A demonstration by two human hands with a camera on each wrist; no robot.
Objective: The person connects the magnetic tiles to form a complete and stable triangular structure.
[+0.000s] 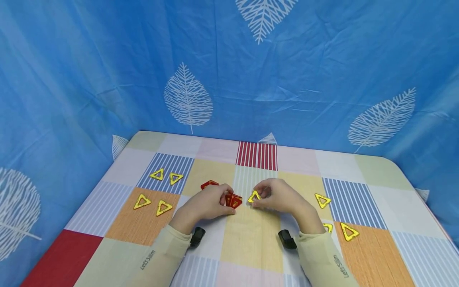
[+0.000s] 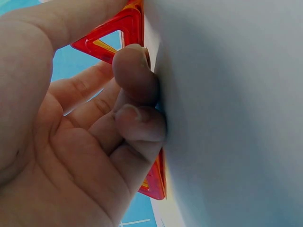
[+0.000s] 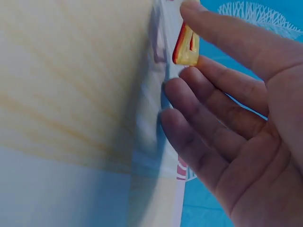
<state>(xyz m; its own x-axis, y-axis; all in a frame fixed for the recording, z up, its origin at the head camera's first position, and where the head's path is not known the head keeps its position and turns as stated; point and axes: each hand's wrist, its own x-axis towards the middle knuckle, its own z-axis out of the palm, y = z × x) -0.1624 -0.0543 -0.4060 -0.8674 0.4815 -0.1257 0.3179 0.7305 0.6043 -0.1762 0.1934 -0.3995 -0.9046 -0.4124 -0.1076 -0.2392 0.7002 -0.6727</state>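
Note:
In the head view my left hand [image 1: 208,204] holds a small cluster of red triangular tiles [image 1: 234,201], joined at their edges, between thumb and fingers near the table's middle. The red frame [image 2: 136,28] shows between thumb and fingers in the left wrist view, with the other fingers curled by the tabletop. Another red tile [image 1: 209,183] lies just beyond that hand, partly covered by it. My right hand [image 1: 279,196] pinches a yellow triangular tile [image 1: 254,196] by its side, a short gap right of the red cluster. That tile [image 3: 188,56] appears edge-on in the right wrist view.
Several yellow triangles [image 1: 163,207] lie on the left of the patchwork-covered table [image 1: 258,239]. More yellow triangles [image 1: 349,231] lie at the right, one partly hidden by the right forearm. A blue leaf-patterned curtain [image 1: 305,71] hangs behind the table and at its sides.

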